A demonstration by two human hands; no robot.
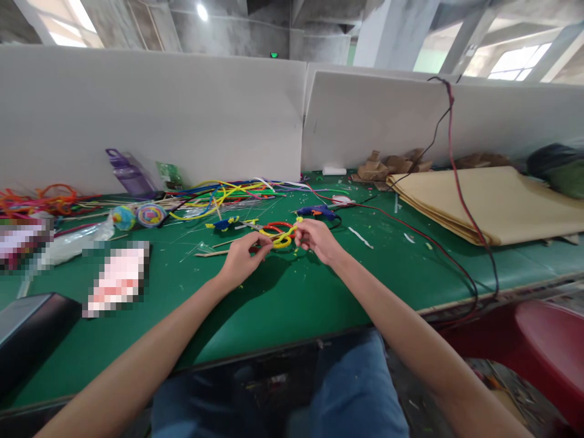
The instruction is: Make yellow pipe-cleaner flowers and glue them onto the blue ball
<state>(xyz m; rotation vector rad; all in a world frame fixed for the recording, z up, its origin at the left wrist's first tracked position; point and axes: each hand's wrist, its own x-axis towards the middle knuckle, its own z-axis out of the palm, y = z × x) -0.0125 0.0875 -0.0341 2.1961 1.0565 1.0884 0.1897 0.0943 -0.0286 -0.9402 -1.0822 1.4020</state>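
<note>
The right hand (314,238) pinches one yellow bendy stick (283,246) with its fingertips, just over the green tabletop (283,316). The left hand (244,257) is curled at the stick's other side; I can't tell if it grips. One pair of red-handled scissors (274,224) is partly hidden behind the stick. One blue glue gun (317,211) lies near. Two bright balls (151,215) and one purple bottle (131,174) are off left.

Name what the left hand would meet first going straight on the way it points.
Left hand: likely the yellow strand, right at its fingertips and perhaps already touched; depth is unclear.
</note>
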